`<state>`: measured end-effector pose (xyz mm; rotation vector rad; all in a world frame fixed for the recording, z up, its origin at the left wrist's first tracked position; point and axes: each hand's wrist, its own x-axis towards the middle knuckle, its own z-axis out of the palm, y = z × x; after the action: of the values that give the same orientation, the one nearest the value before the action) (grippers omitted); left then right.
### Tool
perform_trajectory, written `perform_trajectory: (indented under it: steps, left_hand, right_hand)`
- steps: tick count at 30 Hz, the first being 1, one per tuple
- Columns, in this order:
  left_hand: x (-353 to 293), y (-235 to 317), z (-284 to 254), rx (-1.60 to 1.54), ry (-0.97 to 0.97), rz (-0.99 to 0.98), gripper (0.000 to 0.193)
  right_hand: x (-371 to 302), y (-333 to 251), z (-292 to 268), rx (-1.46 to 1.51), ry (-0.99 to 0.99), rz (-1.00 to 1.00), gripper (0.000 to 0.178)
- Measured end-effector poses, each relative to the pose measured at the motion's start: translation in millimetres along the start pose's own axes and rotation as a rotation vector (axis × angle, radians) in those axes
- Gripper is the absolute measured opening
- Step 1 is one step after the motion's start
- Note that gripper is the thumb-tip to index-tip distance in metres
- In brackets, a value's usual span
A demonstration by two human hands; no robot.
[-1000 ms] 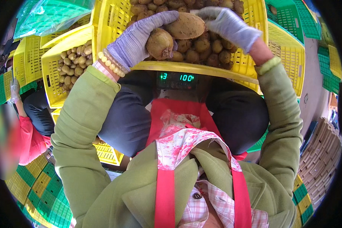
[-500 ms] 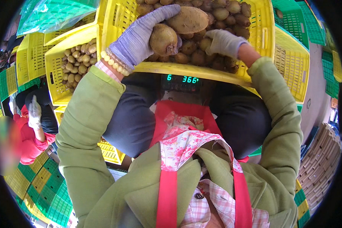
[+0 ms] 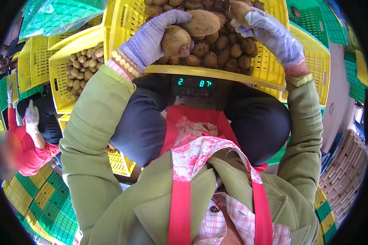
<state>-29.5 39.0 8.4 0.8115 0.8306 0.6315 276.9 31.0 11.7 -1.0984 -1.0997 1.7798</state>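
My left hand point(image 3: 145, 43), in a pale purple-grey glove, is closed around two kiwifruits: a rounded one point(image 3: 176, 41) by the palm and a long brown one point(image 3: 201, 23) at the thumb. It hovers over the front left of a yellow crate point(image 3: 216, 75) holding many loose kiwifruits point(image 3: 210, 59). Over the crate's right side, my gloved right hand point(image 3: 276, 38) grips another kiwifruit point(image 3: 240, 12) between its fingers, raised above the heap. Some fingers of both hands are partly hidden.
Below the crate's front edge, between my knees, is a lit digital display point(image 3: 193, 85). A second yellow crate of kiwifruits point(image 3: 82, 69) stands to the left. Green crates point(image 3: 310, 18) are at the right. A co-worker in red point(image 3: 34, 149) sits at far left.
My right hand has come up out of the heap and moved right, now with a kiwifruit in it. My left hand keeps its two fruits. The display's reading has dropped.
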Motion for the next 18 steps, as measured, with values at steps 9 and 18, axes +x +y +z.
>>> perform_trajectory:
  steps: [9,18]
  left_hand:
    - [1,4,18,-0.003,-0.022,-0.096,0.029]
    - [5,6,27,0.303,-0.132,0.011,0.074]
  right_hand:
    - [-14,-15,13,0.358,-0.179,0.023,0.060]
    - [-14,-24,39,-0.049,-0.166,0.089,0.046]
